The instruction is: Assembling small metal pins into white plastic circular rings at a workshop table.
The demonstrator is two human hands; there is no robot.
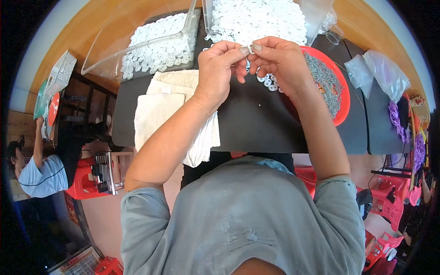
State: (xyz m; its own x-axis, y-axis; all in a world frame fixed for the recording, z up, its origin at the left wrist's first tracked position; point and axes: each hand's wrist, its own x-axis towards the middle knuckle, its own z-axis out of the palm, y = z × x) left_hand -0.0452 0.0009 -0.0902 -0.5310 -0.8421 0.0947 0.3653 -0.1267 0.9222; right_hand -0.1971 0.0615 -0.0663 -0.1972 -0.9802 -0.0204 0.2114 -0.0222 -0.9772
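Note:
Over the black table, my left hand (pixel 217 68) and my right hand (pixel 285 60) meet with thumbs and fingertips pinched together. Between the fingertips a bit of a small white plastic piece (pixel 250 51) shows; most of it is hidden by the fingers. Just below my right hand lie several loose round white pieces with holes (pixel 267 82). Beyond both hands a clear bin holds a heap of similar white pieces (pixel 256 20). Close by my right wrist stands a red basin (pixel 343 107) full of small thin grey parts (pixel 324 85).
Folded cream cloths (pixel 158 110) lie left on the black table (pixel 256 130). A tilted clear bin (pixel 103 68) with white pieces stands at the back left. Plastic bags (pixel 387 75) lie at the right. Another person (pixel 43 176) sits far left, near red stools (pixel 85 178).

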